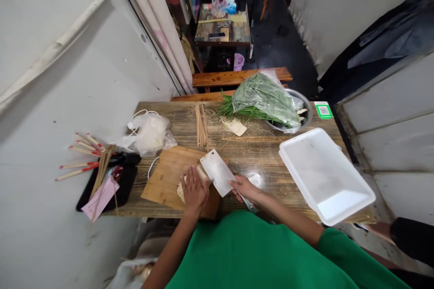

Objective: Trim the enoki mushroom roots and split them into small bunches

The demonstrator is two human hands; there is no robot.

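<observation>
My left hand (pixel 195 189) lies over a bundle of pale enoki mushrooms (pixel 181 192), closed on it and pressing it to the wooden cutting board (pixel 163 175). Much of the bundle is hidden under the palm and fingers. My right hand (pixel 244 188) is wrapped round the handle of a cleaver (pixel 219 172). Its broad blade lies tilted over the board's right side, close beside the mushrooms. Beyond the board, a small flat piece of enoki (pixel 236 127) rests on the table, near a row of thin wooden skewers (pixel 201 127).
A white plastic tray (pixel 322 167) takes up the table's right side. Bagged green chives (pixel 262 99) lean over a metal bowl (pixel 307 104). At left are a crumpled plastic bag (pixel 152 133) and a black holder (pixel 125 185) with sticks. Another person's arm (pixel 379 228) shows at right.
</observation>
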